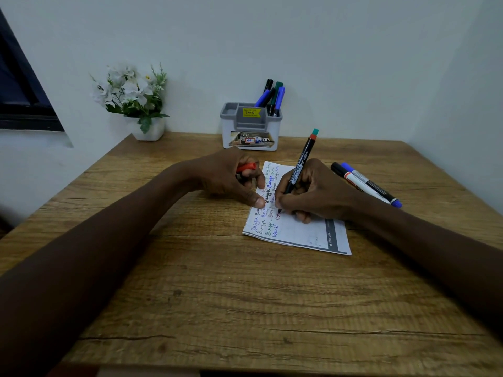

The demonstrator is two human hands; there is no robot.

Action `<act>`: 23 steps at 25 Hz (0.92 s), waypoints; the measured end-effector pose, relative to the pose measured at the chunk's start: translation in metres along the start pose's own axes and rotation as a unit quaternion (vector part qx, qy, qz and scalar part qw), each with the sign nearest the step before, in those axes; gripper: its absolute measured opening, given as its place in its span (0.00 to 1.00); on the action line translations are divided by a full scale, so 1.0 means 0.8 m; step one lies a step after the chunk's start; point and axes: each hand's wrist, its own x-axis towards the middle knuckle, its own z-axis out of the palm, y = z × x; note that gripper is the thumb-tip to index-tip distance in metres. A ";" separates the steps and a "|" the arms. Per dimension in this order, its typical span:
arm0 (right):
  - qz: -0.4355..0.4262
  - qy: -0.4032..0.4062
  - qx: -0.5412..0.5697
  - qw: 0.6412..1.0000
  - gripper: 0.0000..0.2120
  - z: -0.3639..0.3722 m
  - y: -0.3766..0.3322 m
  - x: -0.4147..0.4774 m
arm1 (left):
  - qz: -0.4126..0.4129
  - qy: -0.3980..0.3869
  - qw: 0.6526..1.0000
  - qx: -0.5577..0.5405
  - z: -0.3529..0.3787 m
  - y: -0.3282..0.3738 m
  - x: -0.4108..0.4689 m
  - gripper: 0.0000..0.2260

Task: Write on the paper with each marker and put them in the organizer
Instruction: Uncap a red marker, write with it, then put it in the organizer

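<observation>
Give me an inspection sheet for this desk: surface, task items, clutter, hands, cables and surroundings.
Surface: wooden table, grain visible, no spills seen.
Job's things: paper, partly filled with handwriting; marker, tip on the paper; red cap; organizer by the wall, holding several markers; two markers lying right of the paper.
Clutter: potted flowers at the back left corner.
Hands: left hand grips the red cap, one fingertip on the paper's edge; right hand grips the marker.
Cables: nothing seen.
Surroundings: plain wall; dark window frame at left.
</observation>
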 end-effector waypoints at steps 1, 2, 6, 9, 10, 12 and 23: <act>0.003 0.000 0.000 1.000 0.05 0.000 0.000 0.000 | -0.002 -0.001 1.000 0.001 0.000 0.000 0.000 0.34; 0.004 0.000 0.001 1.000 0.06 -0.001 0.000 0.001 | -0.004 -0.002 1.000 0.002 0.000 -0.001 0.000 0.32; 0.012 0.002 -0.002 1.000 0.06 -0.001 -0.001 0.001 | -0.014 -0.002 1.000 0.011 -0.002 -0.003 0.002 0.29; 0.013 0.004 0.001 1.000 0.06 -0.001 0.001 0.002 | -0.017 -0.001 1.000 0.007 -0.002 -0.003 0.002 0.29; 0.015 0.003 -0.002 1.000 0.06 0.000 0.001 0.002 | -0.016 0.000 1.000 0.006 -0.002 -0.003 0.002 0.29; 0.019 0.009 -0.003 1.000 0.07 -0.001 0.002 0.003 | -0.016 0.000 1.000 0.005 -0.002 -0.004 0.003 0.29; 0.030 0.014 0.010 0.999 0.08 -0.001 0.005 0.007 | -0.003 -0.003 1.000 0.002 -0.001 0.000 0.001 0.32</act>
